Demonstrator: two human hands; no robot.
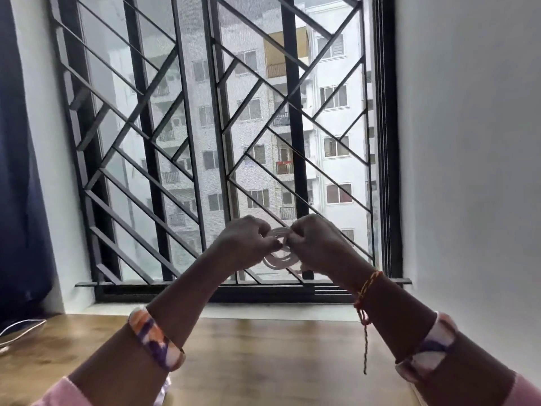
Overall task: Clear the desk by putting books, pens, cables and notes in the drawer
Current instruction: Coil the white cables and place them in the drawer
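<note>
White coiled cable (278, 256) held raised above wooden tabletop (263, 347), pinched by left hand (246, 244) and right hand (314, 244); coil partly hidden behind fingers, cable ends indistinct.

Wooden desk (263, 347) lying open below raised forearms; passage being left across its middle. White cable (20, 329) lying at desk's far left edge. Window grille (205, 142) closing off reach ahead. Wall (468, 171) bounding right side, curtain (17, 171) left.
</note>
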